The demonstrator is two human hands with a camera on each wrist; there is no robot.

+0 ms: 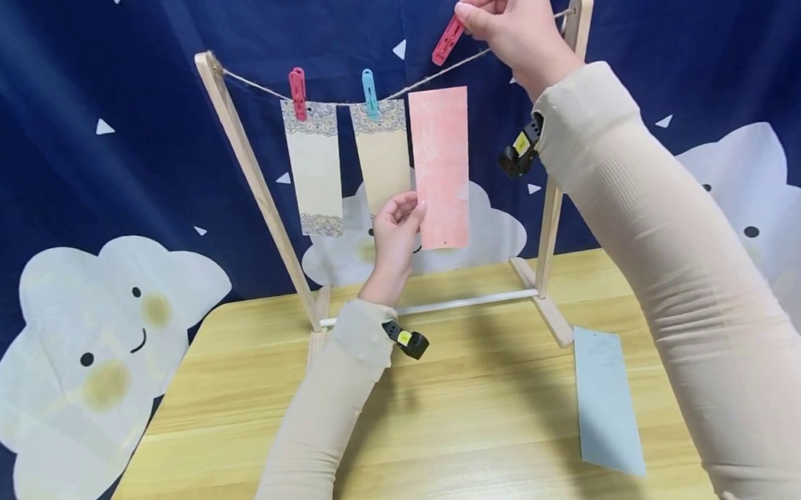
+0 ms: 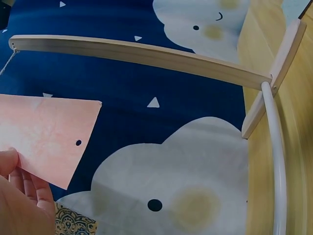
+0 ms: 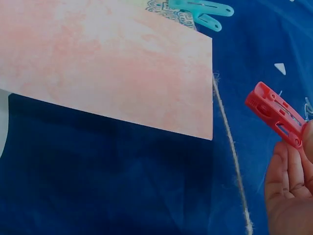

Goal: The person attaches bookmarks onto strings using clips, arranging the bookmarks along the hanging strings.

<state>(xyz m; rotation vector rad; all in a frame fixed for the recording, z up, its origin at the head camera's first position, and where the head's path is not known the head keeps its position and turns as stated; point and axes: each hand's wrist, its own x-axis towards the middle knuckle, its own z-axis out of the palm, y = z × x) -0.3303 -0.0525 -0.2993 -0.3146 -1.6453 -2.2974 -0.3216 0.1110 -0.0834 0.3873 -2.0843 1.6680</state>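
Observation:
My left hand pinches a pink paper card by its lower left edge. The card hangs upright, its top edge overlapping the twine in the head view; a small hole shows near its lower end. Up and to the right, my right hand pinches a red clothespin by its handle end, its nose pointing down toward the twine and apart from the card. To the left, a red clothespin and a blue clothespin hold a white card and a beige card on the twine.
A wooden stand with a left post and a right post carries the twine. Its white crossbar runs low above the wooden table. A light blue card lies at the right. Behind hangs a dark blue curtain with clouds.

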